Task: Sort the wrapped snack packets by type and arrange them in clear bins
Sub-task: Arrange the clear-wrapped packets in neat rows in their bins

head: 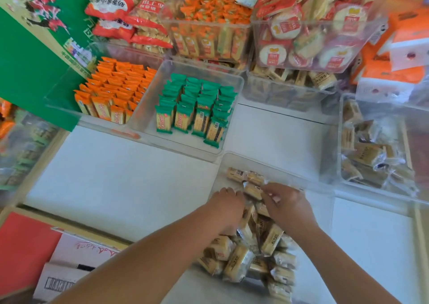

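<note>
nearest, a cardboard box [69, 269] sits at lower left, and beige packets [236, 262] lie heaped in the near clear bin [290, 176]. both hands reach into that bin. the left hand [226, 202] curls down over the heap, and i cannot tell whether it holds any. the right hand [286, 202] pinches a single packet [251, 190] at its fingertips. beyond, on the white surface [116, 183], green packets [195, 108] stand in rows in one bin, beside a bin of orange packets [116, 87].

A snack shop: stocked clear bins [232, 80] (cartons [76, 255] nearby).
</note>
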A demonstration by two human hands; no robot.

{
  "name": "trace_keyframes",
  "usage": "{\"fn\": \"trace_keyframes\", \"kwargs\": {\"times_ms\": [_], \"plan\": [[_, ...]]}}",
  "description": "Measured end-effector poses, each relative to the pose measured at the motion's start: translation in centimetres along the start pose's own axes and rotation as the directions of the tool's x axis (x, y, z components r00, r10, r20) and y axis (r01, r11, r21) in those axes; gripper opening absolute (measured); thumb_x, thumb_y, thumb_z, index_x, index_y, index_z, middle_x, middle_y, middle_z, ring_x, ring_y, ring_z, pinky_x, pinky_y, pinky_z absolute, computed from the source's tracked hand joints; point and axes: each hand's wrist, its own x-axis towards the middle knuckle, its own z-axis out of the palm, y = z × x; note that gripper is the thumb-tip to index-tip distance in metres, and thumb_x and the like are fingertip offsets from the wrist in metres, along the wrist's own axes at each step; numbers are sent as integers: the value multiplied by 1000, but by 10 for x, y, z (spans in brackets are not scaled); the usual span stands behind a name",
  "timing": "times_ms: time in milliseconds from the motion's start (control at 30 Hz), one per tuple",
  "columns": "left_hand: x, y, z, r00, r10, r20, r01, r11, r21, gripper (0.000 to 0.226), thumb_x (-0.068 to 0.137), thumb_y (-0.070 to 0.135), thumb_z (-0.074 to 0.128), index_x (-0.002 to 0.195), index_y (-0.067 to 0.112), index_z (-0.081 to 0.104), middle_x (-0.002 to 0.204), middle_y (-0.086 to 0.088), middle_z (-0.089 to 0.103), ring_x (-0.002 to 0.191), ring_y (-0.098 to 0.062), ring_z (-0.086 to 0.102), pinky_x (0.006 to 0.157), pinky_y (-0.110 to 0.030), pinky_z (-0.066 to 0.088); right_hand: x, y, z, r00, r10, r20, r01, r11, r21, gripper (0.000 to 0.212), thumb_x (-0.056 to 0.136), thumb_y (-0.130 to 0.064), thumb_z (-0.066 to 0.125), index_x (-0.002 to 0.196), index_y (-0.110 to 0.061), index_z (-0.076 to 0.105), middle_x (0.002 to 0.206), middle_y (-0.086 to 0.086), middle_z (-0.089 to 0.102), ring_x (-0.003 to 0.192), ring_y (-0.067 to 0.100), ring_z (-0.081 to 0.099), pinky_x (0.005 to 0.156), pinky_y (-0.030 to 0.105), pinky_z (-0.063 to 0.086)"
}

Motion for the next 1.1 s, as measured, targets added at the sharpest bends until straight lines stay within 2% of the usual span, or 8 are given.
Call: {"fn": "trace_keyframes", "kwargs": {"times_ms": [133,233,333,533,733,867,1033,1100], "plan": [[11,0,-14,966,-19,257,53,991,-125,88,87,5,73,161,9,26,144,-16,52,112,-29,61,90,-35,55,-20,14,-17,988,78,136,-103,976,193,15,90,-15,75,94,-28,79,81,-27,70,81,-9,66,73,10,53],[3,0,-23,970,-47,238,62,996,-58,75,88,25,80,150,5,43,141,-12,54,120,-30,58,95,-38,54,-27,24,-21,974,117,193,-160,961,227,18,91,-19,74,95,-36,75,84,-25,71,81,-5,67,78,16,54],[-10,8,-23,973,-33,230,51,996,-73,91,79,45,86,151,14,41,142,-10,47,125,-30,52,97,-40,51,-27,24,-14,958,71,278,-125,976,180,23,89,-23,76,108,-34,73,92,-28,65,85,-4,65,83,28,58],[-49,4,-10,993,-9,-121,-20,971,-238,63,77,48,80,131,29,55,111,8,50,99,-21,58,80,-36,51,-25,0,-4,873,-12,488,-120,963,239,53,92,-15,64,136,-41,52,120,-29,55,111,-8,56,81,1,42],[-61,-13,-7,951,-81,-298,-43,921,-387,67,72,52,82,131,36,53,112,10,50,97,-17,61,84,-39,54,-19,-28,-4,825,-32,564,-222,900,375,61,89,3,59,110,-55,55,99,-35,67,100,-9,64,84,12,52],[-60,-15,-2,927,-91,-364,-116,852,-510,70,73,37,85,135,34,52,119,11,47,101,-15,62,88,-37,55,-18,-36,-3,806,-36,591,-228,902,366,57,86,-13,72,119,-55,50,103,-36,63,103,-15,60,89,17,54],[-61,-19,2,916,-76,-394,-192,779,-596,86,78,27,86,149,37,41,134,16,45,109,-3,57,91,-21,51,-16,-40,-5,811,-23,584,-184,939,291,87,81,-42,83,149,-48,30,129,-33,47,121,-10,48,97,10,40],[-63,-23,0,920,-55,-387,-223,739,-636,83,83,18,82,152,38,39,136,18,44,102,-2,58,86,-20,53,-11,-41,-7,837,-2,546,-155,958,242,79,79,-44,85,144,-43,40,119,-34,50,114,-8,53,84,-1,38]]}}
